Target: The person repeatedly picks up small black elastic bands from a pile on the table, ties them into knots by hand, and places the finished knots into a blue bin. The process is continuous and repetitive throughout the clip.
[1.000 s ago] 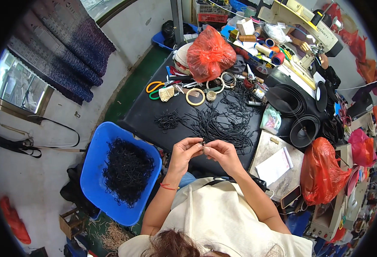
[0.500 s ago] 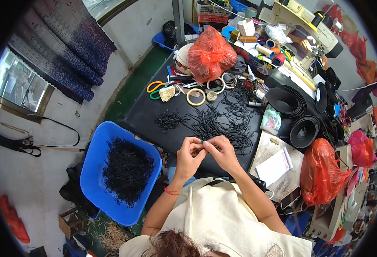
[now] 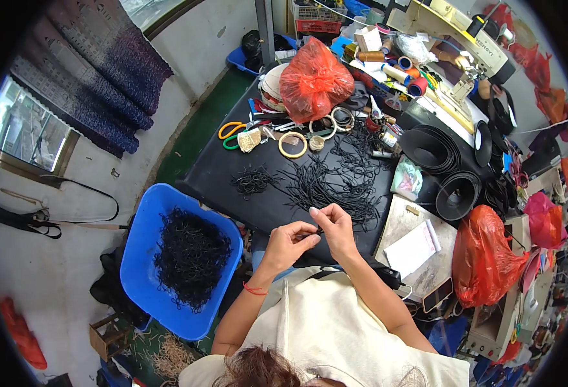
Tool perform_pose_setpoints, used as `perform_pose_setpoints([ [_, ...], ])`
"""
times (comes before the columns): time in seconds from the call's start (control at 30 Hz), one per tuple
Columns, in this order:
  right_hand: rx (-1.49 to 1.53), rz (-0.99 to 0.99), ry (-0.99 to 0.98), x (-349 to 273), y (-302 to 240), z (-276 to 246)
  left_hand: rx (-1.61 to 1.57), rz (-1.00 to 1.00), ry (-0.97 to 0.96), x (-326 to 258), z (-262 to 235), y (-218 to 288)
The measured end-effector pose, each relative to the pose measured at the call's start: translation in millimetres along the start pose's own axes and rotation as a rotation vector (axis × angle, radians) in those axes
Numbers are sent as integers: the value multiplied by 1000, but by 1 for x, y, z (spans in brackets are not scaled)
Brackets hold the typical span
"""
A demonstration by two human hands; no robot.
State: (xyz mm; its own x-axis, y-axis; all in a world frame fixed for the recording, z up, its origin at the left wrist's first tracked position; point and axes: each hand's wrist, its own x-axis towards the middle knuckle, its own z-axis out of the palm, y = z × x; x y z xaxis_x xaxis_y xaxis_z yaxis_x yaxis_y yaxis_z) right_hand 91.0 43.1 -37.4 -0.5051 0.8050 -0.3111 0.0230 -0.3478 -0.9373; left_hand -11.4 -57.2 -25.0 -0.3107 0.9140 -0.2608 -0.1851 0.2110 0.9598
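My left hand [image 3: 288,246] and my right hand [image 3: 337,232] meet at the near edge of the black table [image 3: 223,197]. Both are closed in a pinch on a short piece of thin black cord, of which only a dark bit shows between the fingertips; the rest is hidden. Just beyond my hands a heap of black cords [image 3: 335,193] spreads over the tabletop. A smaller bunch of black cords [image 3: 254,180] sits to its left. On my left, a blue tub [image 3: 136,271] holds a tangled mass of similar black cords [image 3: 192,258].
Scissors with orange and green handles [image 3: 231,135], tape rings [image 3: 292,145] and a red plastic bag [image 3: 316,80] fill the table's far side. At right are a notepad [image 3: 413,248], a phone [image 3: 437,295] and coiled black strips [image 3: 458,193]. A person's hand is by a sewing machine [image 3: 484,55].
My hands have drawn slightly apart, the right fingers rising and turning. The left hand has flattened a little. The cord piles look the same.
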Motion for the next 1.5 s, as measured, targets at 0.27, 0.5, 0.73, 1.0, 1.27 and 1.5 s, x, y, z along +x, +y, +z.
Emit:
perform_pose_setpoints([
  [0.27, -234, 245, -154, -12, -21, -18, 121, -20, 2, 2, -13, 7],
  [0.5, -84, 2, -188, -11, -8, -9, -65, -199, -83, 3, -9, 9],
  [0.73, -251, -105, -98, -10, -4, -10, -156, -42, -24, -1, 4, 0],
  [1.0, 200, 39, 94, -3, -14, -4, 28, 132, 184, -10, 34, -2],
  [1.27, -22, 129, -154, -14, -26, -13, -62, 66, 228, -3, 6, -5],
  [1.5, 27, 78, -189, -20, -24, -3, -229, 84, 269, -3, 9, 1],
])
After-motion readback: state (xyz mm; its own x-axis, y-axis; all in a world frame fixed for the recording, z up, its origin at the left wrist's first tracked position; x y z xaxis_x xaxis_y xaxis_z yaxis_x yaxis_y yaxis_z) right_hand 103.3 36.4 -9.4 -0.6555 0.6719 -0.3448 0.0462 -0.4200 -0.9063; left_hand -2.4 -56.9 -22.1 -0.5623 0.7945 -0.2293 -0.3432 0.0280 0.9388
